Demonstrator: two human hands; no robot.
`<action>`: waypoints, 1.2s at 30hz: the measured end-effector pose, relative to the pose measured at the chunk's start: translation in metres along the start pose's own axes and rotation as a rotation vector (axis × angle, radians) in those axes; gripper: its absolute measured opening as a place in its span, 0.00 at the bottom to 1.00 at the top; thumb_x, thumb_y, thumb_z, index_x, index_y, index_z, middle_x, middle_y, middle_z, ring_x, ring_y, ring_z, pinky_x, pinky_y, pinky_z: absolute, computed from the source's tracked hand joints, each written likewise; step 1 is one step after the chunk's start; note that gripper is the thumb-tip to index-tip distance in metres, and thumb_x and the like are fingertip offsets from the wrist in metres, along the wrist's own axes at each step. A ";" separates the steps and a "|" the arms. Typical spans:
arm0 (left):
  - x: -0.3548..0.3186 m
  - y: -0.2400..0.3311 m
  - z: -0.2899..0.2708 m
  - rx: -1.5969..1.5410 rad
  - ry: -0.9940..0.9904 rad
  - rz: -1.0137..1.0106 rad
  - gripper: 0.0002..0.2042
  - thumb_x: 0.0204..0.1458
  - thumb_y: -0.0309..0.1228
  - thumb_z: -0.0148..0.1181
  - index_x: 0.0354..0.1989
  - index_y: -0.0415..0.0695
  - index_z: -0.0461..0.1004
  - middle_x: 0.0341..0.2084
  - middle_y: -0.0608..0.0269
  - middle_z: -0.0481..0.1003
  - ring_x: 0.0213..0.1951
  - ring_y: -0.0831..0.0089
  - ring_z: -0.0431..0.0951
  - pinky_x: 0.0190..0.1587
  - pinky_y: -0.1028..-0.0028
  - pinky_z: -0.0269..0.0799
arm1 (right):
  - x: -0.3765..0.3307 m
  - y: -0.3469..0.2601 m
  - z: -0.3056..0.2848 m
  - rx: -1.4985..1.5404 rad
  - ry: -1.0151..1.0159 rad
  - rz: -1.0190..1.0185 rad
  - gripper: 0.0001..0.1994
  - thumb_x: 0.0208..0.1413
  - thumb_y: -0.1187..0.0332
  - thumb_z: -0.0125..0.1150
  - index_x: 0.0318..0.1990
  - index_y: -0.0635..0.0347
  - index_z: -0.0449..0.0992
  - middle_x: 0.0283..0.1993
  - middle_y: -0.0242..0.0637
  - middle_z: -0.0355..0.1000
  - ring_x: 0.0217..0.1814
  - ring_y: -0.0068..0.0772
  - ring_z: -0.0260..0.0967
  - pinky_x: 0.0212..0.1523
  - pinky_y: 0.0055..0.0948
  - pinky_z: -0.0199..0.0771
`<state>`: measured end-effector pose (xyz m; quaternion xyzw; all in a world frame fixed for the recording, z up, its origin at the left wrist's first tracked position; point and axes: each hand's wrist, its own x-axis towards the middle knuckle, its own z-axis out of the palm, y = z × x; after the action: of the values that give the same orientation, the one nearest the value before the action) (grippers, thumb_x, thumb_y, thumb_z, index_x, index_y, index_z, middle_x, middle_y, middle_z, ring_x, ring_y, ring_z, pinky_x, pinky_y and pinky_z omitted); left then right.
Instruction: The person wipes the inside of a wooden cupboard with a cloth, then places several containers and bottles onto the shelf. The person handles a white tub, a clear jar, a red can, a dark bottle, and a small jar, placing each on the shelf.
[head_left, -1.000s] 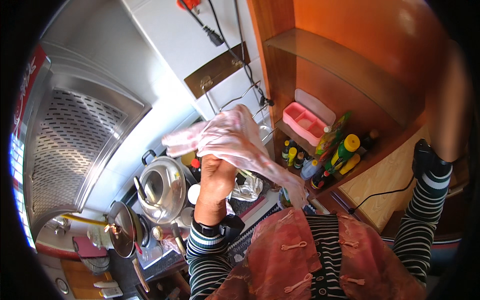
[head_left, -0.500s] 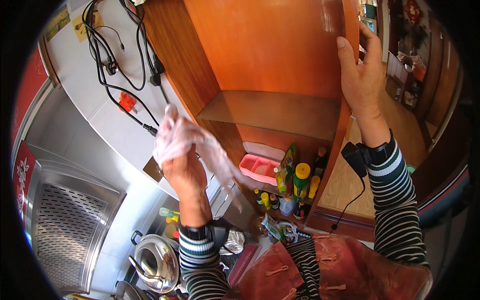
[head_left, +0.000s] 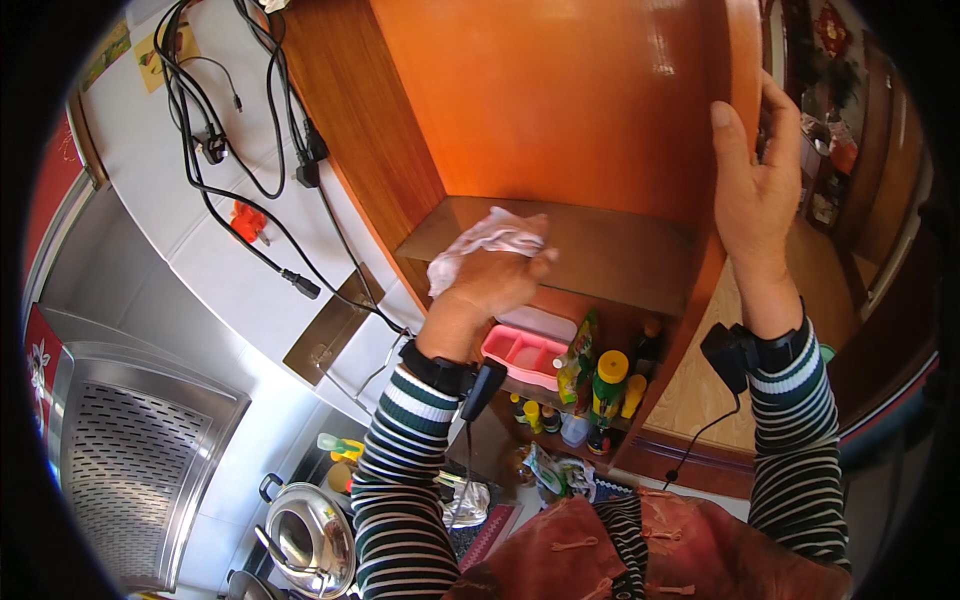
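Observation:
My left hand presses a crumpled white cloth onto the front of a wooden shelf board inside an open orange-brown cabinet. My right hand grips the edge of the cabinet's open door at the upper right. Both forearms wear black-and-white striped sleeves with a dark band at each wrist.
Below the shelf sit a pink lidded tray and several bottles, one with a yellow cap. Black cables and plugs hang on the white tiled wall. A steel range hood and a lidded pot lie lower left.
My view swung up from the stove to the cabinet. My left hand carried the cloth up and right onto the shelf. My right hand rose to the door edge.

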<state>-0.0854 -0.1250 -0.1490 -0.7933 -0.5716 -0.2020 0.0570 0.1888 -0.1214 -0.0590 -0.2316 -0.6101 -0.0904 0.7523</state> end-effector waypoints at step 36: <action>-0.012 -0.125 -0.009 -0.063 0.251 -0.207 0.20 0.65 0.41 0.42 0.50 0.44 0.79 0.52 0.54 0.77 0.57 0.52 0.75 0.62 0.64 0.69 | -0.003 0.011 -0.006 0.004 -0.030 -0.009 0.22 0.69 0.62 0.59 0.63 0.64 0.68 0.55 0.34 0.71 0.56 0.22 0.66 0.58 0.23 0.64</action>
<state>-0.2069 -0.0956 -0.1633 -0.7003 -0.6318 -0.3220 0.0818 0.1978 -0.1146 -0.0649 -0.2287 -0.6227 -0.0891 0.7430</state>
